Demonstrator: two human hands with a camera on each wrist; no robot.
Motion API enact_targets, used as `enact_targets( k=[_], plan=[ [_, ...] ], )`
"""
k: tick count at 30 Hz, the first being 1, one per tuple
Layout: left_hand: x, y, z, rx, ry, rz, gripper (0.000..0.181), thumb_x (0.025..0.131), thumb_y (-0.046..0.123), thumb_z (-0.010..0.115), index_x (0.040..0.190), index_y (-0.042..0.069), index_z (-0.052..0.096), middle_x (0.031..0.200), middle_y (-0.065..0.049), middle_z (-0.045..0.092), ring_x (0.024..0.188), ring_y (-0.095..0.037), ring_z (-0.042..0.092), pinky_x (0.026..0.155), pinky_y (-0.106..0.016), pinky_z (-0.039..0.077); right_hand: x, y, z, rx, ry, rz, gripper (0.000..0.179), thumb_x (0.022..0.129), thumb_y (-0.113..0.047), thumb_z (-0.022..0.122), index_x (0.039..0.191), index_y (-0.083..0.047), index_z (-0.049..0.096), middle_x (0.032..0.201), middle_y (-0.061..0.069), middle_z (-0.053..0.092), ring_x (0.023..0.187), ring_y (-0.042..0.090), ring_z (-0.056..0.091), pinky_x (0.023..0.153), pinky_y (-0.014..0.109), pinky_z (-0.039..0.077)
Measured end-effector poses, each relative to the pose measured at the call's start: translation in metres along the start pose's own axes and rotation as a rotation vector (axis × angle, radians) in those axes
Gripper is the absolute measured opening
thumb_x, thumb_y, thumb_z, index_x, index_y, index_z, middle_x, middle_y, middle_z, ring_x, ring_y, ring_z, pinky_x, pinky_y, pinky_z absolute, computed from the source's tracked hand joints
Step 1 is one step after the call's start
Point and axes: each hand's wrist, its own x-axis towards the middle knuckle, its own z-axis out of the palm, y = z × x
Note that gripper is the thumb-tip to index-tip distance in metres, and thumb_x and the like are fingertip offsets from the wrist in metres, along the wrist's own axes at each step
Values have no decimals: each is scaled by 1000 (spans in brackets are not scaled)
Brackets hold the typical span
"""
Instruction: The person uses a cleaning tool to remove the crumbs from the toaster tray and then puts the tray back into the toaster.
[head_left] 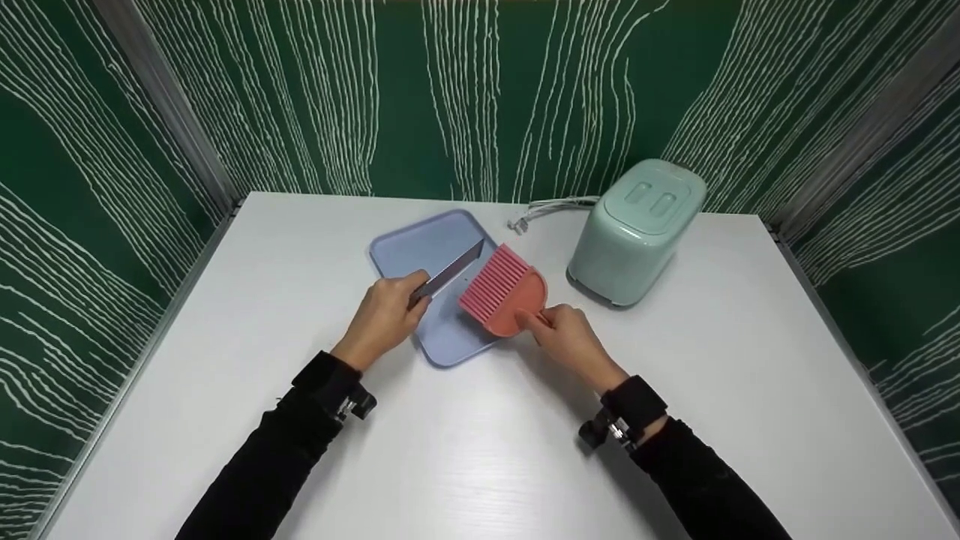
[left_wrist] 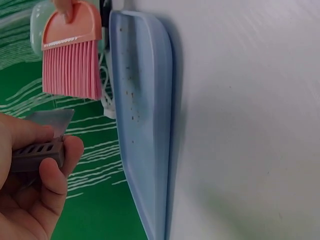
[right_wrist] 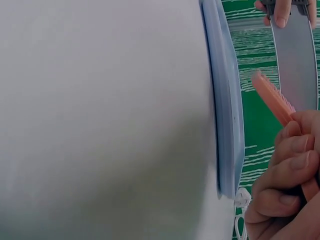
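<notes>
My left hand point(head_left: 386, 311) grips the dark slotted handle of a flat grey blade-like tool point(head_left: 459, 268) above the blue tray point(head_left: 448, 363). The blade looks broad in the right wrist view; its exact kind is unclear. My right hand point(head_left: 574, 341) pinches the handle of a small orange hand brush point(head_left: 523, 304) with pink bristles. The brush hangs over the tray's right side, its bristles pointing toward the upper left. Brown crumbs point(left_wrist: 132, 95) lie scattered on the tray in the left wrist view. In the right wrist view the brush point(right_wrist: 272, 97) appears nearly edge-on beside the blade.
A mint-green toaster point(head_left: 634, 232) stands at the back right of the white table point(head_left: 465, 450). Its white cord and plug point(head_left: 519, 223) lie behind the tray. Green walls with white streaks point(head_left: 465, 97) enclose the back and both sides.
</notes>
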Motion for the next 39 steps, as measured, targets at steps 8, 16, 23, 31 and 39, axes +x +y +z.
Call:
enact_targets(
  k=[8, 16, 23, 31, 39],
  plan=[
    [-2, 4, 0, 30, 31, 53, 11, 98, 0, 72, 92, 5, 64, 77, -9, 71, 67, -21, 60, 59, -40, 52, -4, -12, 8, 14, -133, -22, 60, 107, -50, 64, 57, -21, 48, 54, -10, 41, 50, 7, 30, 49, 24, 23],
    [-4, 4, 1, 89, 67, 152, 12, 100, -1, 70, 92, 6, 64, 73, -7, 68, 64, -16, 58, 59, -36, 52, 1, -11, 9, 69, -137, 42, 60, 106, -51, 62, 56, -21, 50, 54, -12, 39, 51, 7, 30, 50, 25, 23],
    [-5, 3, 2, 99, 82, 202, 14, 100, -1, 70, 91, 6, 63, 71, -5, 63, 64, -14, 53, 58, -34, 48, 4, -5, 6, 139, -161, 66, 59, 107, -50, 61, 57, -20, 48, 54, -12, 34, 53, 8, 28, 51, 25, 20],
    [-4, 2, 5, 105, 83, 212, 13, 99, 0, 71, 92, 7, 63, 72, -6, 65, 62, -17, 57, 56, -37, 50, 7, -2, 4, 197, -218, 128, 58, 107, -51, 60, 59, -20, 50, 55, -11, 34, 52, 9, 29, 52, 25, 21],
    [-4, -1, 7, 100, 94, 205, 11, 98, 0, 72, 92, 6, 66, 73, -7, 68, 63, -20, 62, 58, -38, 54, 6, -3, 1, 222, -275, 177, 59, 106, -54, 60, 60, -20, 52, 54, -11, 33, 50, 9, 27, 49, 26, 21]
  ],
)
